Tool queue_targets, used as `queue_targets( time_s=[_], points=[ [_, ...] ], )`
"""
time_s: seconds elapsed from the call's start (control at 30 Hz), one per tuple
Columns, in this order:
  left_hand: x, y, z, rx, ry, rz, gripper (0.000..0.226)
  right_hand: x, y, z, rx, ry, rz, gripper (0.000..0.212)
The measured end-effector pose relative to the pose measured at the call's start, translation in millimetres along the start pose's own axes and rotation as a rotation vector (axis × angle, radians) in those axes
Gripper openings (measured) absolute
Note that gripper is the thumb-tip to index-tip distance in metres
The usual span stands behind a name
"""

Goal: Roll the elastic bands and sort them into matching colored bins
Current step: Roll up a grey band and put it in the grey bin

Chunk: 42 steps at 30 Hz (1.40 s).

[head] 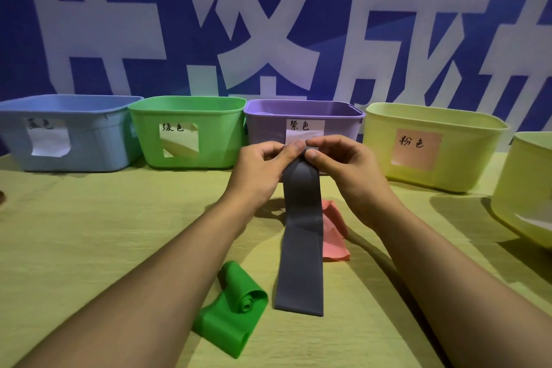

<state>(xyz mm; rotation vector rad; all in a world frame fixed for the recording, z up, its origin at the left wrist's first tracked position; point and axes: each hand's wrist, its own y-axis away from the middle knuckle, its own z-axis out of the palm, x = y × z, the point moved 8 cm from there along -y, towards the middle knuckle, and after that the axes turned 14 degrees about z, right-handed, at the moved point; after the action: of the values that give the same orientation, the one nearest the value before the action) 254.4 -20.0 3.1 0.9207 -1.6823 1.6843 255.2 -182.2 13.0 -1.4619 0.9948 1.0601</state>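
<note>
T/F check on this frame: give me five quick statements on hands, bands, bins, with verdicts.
1. Both hands, left hand and right hand, pinch the top end of the grey band. True.
2. The grey band is fully rolled. False: it hangs down unrolled, its lower end on the table.
3. The green band lies on the table, partly rolled. True.
4. The pink band sits inside the purple bin. False: it lies on the table behind the grey band.
5. The green bin stands right of the purple bin. False: left of it.
</note>
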Motion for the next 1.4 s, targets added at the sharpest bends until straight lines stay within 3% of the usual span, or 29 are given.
queue_targets(
  time_s=[0.13,0.27,0.4,0.73,1.0,1.13,1.4],
  points=[
    [-0.4,-1.1,0.6,-0.015,0.040,0.015,0.016,6.9,-1.9,0.1,-0.002,-0.047,0.053,0.022],
    [2.6,-1.5,2.4,-0.013,0.067,0.036,0.007,13.6,-2.0,-5.2,0.088,-0.051,0.162,0.051],
    [5.0,-1.0,4.2,-0.030,0.089,0.070,0.009,14.5,-0.3,-6.9,0.123,0.029,0.200,0.054],
    [8.4,-0.4,6.1,-0.056,0.094,0.114,0.020,7.7,3.1,-1.6,0.101,0.099,0.129,0.040],
    [5.1,5.5,12.3,-0.103,0.132,-0.009,0.031,7.5,0.7,-3.0,0.101,0.036,0.127,0.035],
    [4.5,11.2,16.5,-0.161,0.089,-0.052,0.018,4.8,0.7,-6.5,0.119,-0.029,0.117,0.036],
    [-1.2,15.4,23.2,-0.204,0.059,-0.100,0.016,2.6,0.9,-8.7,0.143,-0.037,0.099,0.037]
  ],
)
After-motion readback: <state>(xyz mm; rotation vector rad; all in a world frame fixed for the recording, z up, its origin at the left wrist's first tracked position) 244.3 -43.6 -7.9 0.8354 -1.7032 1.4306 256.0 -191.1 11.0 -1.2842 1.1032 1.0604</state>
